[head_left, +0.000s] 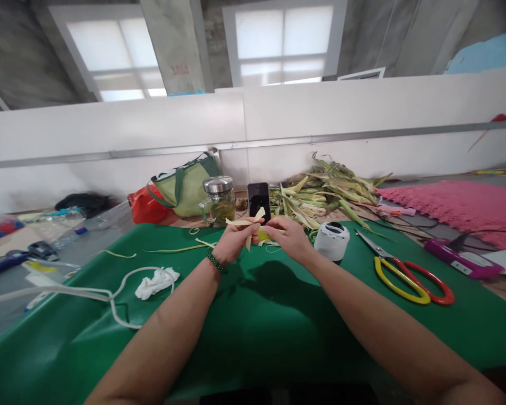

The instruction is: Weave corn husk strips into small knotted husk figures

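Pale yellow corn husk strips stick out from the closed fingers of my left hand, whose wrist wears a dark green bead bracelet. Close beside it, my right hand pinches the same bundle from the right. Between the two hands shows a small yellow-green piece, too small to make out. Just behind them a dark phone stands upright. To the right of my right hand is a white-wrapped container with a dark top. My fingers hide part of the husk.
Large scissors with yellow and red handles lie right on the green mat. A husk pile, glass mug and green bag stand behind. Left lie crumpled tissue and a white cable. A purple power strip sits far right.
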The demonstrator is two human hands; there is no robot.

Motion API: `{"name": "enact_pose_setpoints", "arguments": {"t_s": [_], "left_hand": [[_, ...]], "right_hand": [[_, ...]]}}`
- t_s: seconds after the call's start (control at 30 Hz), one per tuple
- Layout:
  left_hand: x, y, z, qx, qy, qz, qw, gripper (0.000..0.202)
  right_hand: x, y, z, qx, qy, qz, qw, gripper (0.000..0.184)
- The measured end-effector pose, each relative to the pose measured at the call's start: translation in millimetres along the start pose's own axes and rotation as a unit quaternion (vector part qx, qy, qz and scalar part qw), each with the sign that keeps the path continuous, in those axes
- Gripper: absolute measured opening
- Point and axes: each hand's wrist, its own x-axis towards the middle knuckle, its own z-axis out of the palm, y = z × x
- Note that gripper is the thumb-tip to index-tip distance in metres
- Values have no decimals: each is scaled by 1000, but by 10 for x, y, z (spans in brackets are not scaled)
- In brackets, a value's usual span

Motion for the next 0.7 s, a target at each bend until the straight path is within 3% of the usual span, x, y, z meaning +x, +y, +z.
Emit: {"name": "enact_pose_setpoints", "arguments": {"t_s": [0.1,0.27,0.43,0.53,0.6,0.7], "left_hand": [[-23,17,30,46,4,0,999,32],[-11,57,20,60,39,-18,997,21],[13,83,-41,46,32,-48,997,19],[9,89,-65,26,16,-83,996,20],[9,88,-73,-2,17,-97,995,20],[20,71,-64,-54,49,-69,995,20]], "right_hand": [[-38,-31,24,-35,-49,-8,998,40],[-97,-53,21,-153,-26,-68,986,41],[-98,-17,-4,-190,-18,-76,979,44],[-44,27,-47,-112,-14,-32,993,40],[8,55,-74,13,-3,33,999,36],[58,67,-56,182,10,108,977,38]]}}
